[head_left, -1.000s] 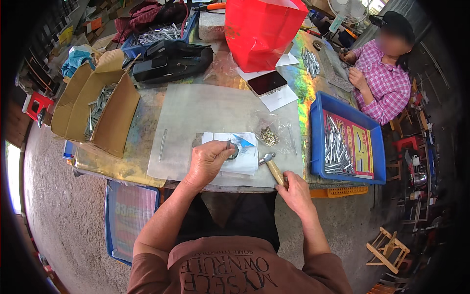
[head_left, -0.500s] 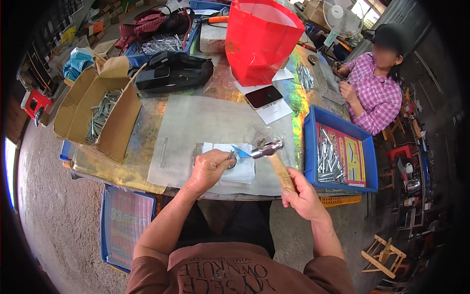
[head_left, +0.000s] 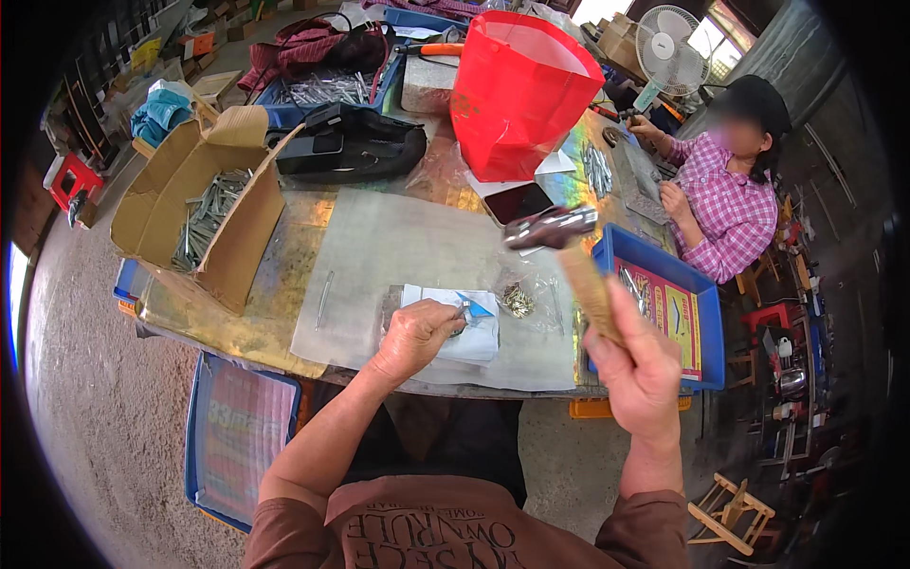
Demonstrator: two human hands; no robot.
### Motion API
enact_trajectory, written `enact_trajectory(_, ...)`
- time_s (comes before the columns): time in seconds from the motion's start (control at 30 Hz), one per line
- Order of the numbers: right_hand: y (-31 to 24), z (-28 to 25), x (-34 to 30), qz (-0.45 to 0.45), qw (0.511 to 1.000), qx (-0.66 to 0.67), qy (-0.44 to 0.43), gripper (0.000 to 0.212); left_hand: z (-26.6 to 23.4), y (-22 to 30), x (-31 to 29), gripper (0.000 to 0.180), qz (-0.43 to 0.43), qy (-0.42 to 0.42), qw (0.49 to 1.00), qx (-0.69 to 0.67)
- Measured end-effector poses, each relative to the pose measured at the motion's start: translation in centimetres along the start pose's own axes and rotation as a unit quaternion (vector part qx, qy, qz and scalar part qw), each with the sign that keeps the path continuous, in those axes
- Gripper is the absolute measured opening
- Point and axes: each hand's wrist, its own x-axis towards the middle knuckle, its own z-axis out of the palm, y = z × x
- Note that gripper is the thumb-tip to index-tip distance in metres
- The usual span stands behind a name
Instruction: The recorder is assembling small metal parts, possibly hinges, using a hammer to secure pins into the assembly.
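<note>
My right hand (head_left: 640,365) grips the wooden handle of a hammer (head_left: 590,289), its metal head raised well above the table. My left hand (head_left: 417,337) is closed, thumb and fingers pinched, over the right part of a folded white cloth or paper pad (head_left: 474,346). What the fingers pinch is mostly hidden; a bit of grey metal shows at their tips. Just beyond them a small blue pointed piece (head_left: 479,305) rests on the pad. Right of the pad, small brass-coloured parts (head_left: 518,300) lie in or on clear plastic. A thin metal strip (head_left: 324,299) lies on the pale sheet.
A cardboard box (head_left: 242,247) of metal pieces stands left, a blue tray (head_left: 706,370) right. Behind are a black bag (head_left: 370,152), a red bag (head_left: 521,104) and a phone (head_left: 517,201). A person in a checked shirt (head_left: 730,199) works at the far right.
My right hand has lifted the hammer up and to the right, away from the pad. My left hand stays pinched at the pad. The view has shifted slightly, and the brass-coloured parts show more plainly.
</note>
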Motion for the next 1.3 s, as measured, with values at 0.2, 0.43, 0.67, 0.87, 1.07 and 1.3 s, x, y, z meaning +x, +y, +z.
enact_trajectory(0.2, 1.6, 1.6, -0.6, 0.024, 0.982, -0.062, -0.178, 0.049, 0.3, 0.7, 0.3, 0.008, -0.003, -0.009, 1.0, 0.011)
enact_trajectory(0.43, -1.3, -1.6, 1.7, -0.028, 0.998, -0.048, -0.009, 0.045, 0.0, 0.3, -0.1, 0.008, 0.013, 0.011, 1.0, 0.013)
enact_trajectory(0.67, 1.5, 1.6, -0.6, 0.056, 0.976, -0.057, -0.203, 0.047, 0.3, 1.0, 0.3, 0.007, 0.03, -0.007, 0.999, 0.036)
enact_trajectory(0.87, 1.1, 0.4, -1.2, 0.067, 0.99, 0.007, -0.127, 0.047, 0.3, 0.4, -0.1, 0.008, 0.0, 0.015, 1.0, 0.0)
enact_trajectory(1.07, 4.4, 0.3, -5.4, 0.353, 0.918, 0.153, -0.101, 0.045, 0.0, 0.4, 0.2, 0.006, -0.024, -0.024, 0.999, 0.002)
enact_trajectory(1.3, 10.1, 3.9, -11.6, 0.524, 0.76, 0.357, -0.143, 0.045, 0.5, -0.1, 0.0, 0.012, -0.201, 0.062, 0.938, -0.276)
